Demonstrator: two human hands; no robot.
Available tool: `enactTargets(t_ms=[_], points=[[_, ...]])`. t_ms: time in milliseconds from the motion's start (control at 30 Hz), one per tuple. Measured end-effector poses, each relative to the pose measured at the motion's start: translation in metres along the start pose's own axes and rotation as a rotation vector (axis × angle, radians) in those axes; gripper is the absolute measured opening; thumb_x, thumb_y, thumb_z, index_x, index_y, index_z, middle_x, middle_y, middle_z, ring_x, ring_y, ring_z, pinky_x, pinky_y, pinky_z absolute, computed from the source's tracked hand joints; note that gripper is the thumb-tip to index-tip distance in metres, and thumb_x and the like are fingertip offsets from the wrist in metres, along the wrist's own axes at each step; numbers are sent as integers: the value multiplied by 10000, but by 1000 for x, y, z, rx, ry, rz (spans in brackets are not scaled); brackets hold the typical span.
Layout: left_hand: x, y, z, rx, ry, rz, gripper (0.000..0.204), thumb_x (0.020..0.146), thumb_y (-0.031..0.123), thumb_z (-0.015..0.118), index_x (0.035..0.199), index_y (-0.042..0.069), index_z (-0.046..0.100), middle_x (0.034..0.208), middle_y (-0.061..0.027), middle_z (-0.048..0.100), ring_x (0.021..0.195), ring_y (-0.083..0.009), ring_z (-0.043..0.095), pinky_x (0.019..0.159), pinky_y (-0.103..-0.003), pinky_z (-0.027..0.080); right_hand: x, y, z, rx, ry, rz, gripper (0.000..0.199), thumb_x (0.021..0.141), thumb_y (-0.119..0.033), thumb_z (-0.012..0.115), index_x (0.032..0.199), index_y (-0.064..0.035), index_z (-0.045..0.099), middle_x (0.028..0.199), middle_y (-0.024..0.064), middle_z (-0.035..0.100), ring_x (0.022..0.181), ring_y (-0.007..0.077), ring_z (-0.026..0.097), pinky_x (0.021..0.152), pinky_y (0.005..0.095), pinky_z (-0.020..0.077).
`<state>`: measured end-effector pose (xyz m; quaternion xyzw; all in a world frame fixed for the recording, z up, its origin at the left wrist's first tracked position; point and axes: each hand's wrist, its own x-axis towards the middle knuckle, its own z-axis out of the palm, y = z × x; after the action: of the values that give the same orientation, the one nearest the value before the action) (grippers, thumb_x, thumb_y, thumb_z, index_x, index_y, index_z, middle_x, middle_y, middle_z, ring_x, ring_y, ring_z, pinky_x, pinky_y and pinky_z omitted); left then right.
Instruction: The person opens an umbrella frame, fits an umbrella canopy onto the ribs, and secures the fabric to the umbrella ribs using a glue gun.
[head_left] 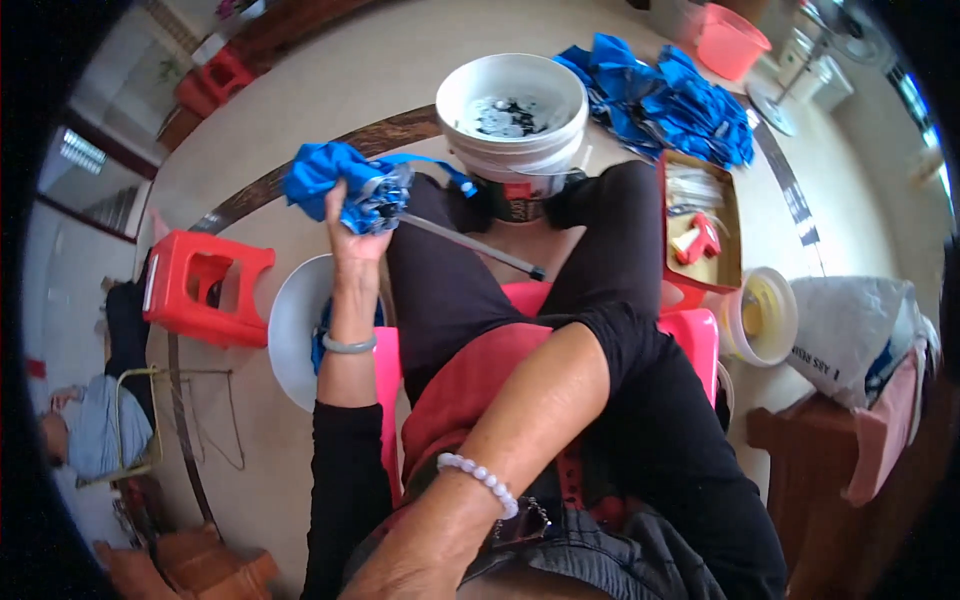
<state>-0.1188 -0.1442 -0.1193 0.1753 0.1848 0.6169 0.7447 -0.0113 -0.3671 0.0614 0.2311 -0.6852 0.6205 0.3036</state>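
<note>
My left hand (pixel 356 235) is raised at the left, its fingers wrapped round a bunched blue folding umbrella (pixel 325 178). A blue strap trails from the umbrella's cloth, and its metal shaft with a dark tip points right across my legs. My right forearm crosses my lap toward the lower edge. Only the back of my right hand (pixel 425 550), below a beaded bracelet, shows there; its fingers are out of the picture. Under my left forearm stands a white tub (pixel 292 335) with blue cloth inside.
Ahead stands a white bucket (pixel 465 125) holding small black and clear parts. Blue cloth (pixel 680 105) lies heaped beside it. A box (pixel 738 235) with a red tool, a white tub (pixel 785 320) and a sack (pixel 850 310) are right; a red stool (pixel 185 320) and a seated person are left.
</note>
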Motion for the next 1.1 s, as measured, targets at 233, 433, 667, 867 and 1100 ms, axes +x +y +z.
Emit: enactTargets(t_ms=[233, 433, 667, 867, 1100], points=[[4, 6, -22, -85, -10, 47, 218, 740, 227, 625, 922, 110, 601, 906, -49, 632, 863, -230, 595, 832, -410, 466, -9, 15, 13, -145, -159, -152, 141, 758, -134, 525, 671, -23, 517, 633, 157, 559, 560, 238, 554, 532, 350, 453], [-1, 28, -14, -127, -131, 201, 136, 736, 205, 611, 829, 106, 604, 816, -56, 634, 781, -213, 603, 771, -372, 492, -56, 11, -65, -1412, 103, 226, 130, 699, -111, 604, 761, -50, 507, 704, 103, 496, 674, 266, 530, 606, 365, 435], [8, 15, -19, -221, -230, 211, 140, 740, 235, 612, 812, 116, 604, 824, -59, 634, 793, -239, 601, 810, -412, 479, -100, 20, -115, -1612, 388, 754, 215, 712, -132, 645, 874, -36, 541, 806, 129, 536, 751, 323, 555, 657, 398, 454], [0, 24, -13, -223, -220, 171, 137, 734, 236, 635, 833, 147, 602, 822, -37, 631, 784, -220, 605, 782, -411, 493, -103, 27, -111, -1492, 381, 751, 187, 738, -121, 624, 890, -35, 558, 843, 136, 564, 746, 332, 576, 640, 389, 466], [3, 19, -18, -257, -137, 84, 63, 744, 189, 607, 795, 153, 593, 755, -17, 620, 715, -196, 606, 714, -390, 517, -87, 32, -101, -1565, 438, 656, 182, 746, -98, 607, 897, -15, 549, 895, 137, 570, 803, 312, 567, 692, 377, 457]])
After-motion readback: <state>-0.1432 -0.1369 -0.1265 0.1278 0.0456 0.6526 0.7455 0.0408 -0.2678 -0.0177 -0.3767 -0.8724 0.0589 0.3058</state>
